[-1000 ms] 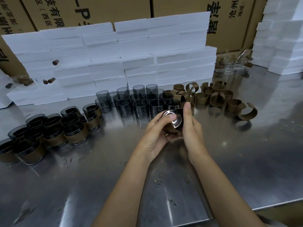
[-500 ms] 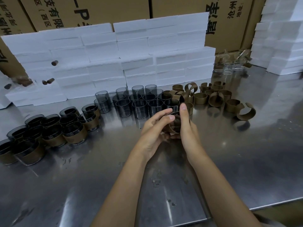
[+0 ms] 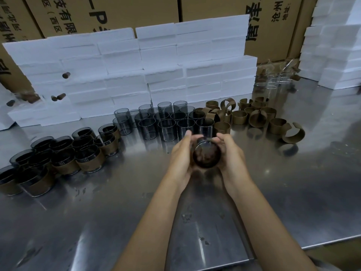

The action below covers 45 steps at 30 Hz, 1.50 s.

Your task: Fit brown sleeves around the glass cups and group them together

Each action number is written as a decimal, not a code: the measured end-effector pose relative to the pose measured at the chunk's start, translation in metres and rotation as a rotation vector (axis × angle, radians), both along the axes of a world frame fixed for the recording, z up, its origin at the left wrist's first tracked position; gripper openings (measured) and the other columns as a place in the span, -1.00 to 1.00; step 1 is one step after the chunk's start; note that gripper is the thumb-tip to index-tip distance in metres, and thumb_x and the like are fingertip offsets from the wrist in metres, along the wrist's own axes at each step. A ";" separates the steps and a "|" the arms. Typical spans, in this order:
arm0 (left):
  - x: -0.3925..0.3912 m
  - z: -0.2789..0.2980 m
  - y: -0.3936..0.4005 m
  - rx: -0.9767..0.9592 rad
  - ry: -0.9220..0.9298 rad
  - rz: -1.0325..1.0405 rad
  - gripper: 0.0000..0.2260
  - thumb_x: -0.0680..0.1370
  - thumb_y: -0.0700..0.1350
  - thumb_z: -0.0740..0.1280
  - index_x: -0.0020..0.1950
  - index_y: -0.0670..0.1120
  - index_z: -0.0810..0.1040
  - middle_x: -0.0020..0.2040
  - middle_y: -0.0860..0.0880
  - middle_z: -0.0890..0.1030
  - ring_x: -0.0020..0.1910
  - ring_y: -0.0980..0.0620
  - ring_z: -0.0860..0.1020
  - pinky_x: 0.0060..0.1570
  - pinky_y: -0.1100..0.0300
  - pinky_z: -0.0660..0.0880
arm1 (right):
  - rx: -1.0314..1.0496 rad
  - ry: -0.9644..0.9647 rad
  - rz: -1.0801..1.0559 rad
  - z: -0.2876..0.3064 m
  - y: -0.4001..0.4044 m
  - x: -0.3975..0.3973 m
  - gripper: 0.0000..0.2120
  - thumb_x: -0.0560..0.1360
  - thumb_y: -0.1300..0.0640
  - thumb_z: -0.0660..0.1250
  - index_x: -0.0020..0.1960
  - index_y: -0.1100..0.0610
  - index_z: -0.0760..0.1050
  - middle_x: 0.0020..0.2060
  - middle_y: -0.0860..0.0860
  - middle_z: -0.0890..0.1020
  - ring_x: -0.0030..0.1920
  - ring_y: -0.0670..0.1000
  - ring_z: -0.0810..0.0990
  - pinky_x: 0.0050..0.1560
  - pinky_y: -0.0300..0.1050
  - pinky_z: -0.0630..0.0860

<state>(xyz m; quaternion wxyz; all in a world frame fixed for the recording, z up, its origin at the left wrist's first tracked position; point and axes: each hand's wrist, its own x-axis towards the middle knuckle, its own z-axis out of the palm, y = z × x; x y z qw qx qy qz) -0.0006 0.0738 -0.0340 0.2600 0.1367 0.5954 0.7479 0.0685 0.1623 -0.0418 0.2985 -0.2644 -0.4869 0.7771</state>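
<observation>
Head camera looks down on a steel table [image 3: 293,202], and the landmark here is the smoky glass cup [image 3: 206,155] held over the table's middle, its open mouth tipped toward the camera. Left hand [image 3: 180,159] wraps the cup's left side with curled fingers, thumb lying up along the rim; right hand [image 3: 231,155] cups the right side, fingers curled round the far wall. A brown sleeve appears to sit on that cup, but the palms cover its sides, so how far it is seated cannot be told.

Just behind the cup stands a block of bare grey cups [image 3: 166,122], upright and packed close, the nearest almost touching the fingertips. Behind and to the right of the cup lies a loose heap of brown sleeves [image 3: 254,116], some closed rings, some sprung open into C shapes; one open sleeve [image 3: 294,133] lies apart at the heap's right end. Well to the left of the cup sits the finished group of sleeved cups [image 3: 58,159], clustered and touching, the leftmost cut off by the frame edge.

Farther behind the cup rises a wall of white foam blocks [image 3: 136,71], with cardboard cartons [image 3: 121,10] behind it. Far back and right of the cup, some clear glasses [image 3: 273,81] are blurred and hard to count.
</observation>
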 end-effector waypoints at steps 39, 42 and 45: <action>0.014 -0.009 0.009 -0.135 0.209 -0.210 -0.48 0.34 0.27 0.56 0.17 0.01 0.64 0.09 -0.09 0.69 -0.09 0.04 0.72 -0.26 0.18 0.61 | 0.176 0.098 -0.323 -0.002 0.009 0.001 -0.59 0.65 0.07 0.31 -0.37 0.12 0.48 -0.46 -0.06 0.57 -0.37 -0.12 0.54 -0.28 -0.28 0.50; 0.007 -0.006 0.010 0.121 -0.091 -0.131 -0.50 0.49 0.07 0.54 0.32 -0.17 0.55 0.26 -0.26 0.61 0.15 -0.16 0.67 -0.05 -0.06 0.66 | 0.068 0.152 -0.178 0.000 0.005 0.002 -0.67 0.66 0.04 0.23 -0.16 0.05 0.68 -0.17 -0.02 0.74 -0.11 -0.08 0.67 -0.14 -0.24 0.57; -0.003 -0.001 0.002 0.439 -0.389 -0.140 -0.66 0.63 -0.03 0.33 0.28 -0.24 0.50 0.22 -0.32 0.61 0.19 -0.25 0.60 0.15 -0.12 0.60 | 0.015 0.148 -0.038 0.002 -0.002 0.003 -0.73 0.64 0.03 0.20 0.09 0.08 0.66 0.07 0.00 0.73 0.15 -0.04 0.64 0.15 -0.10 0.48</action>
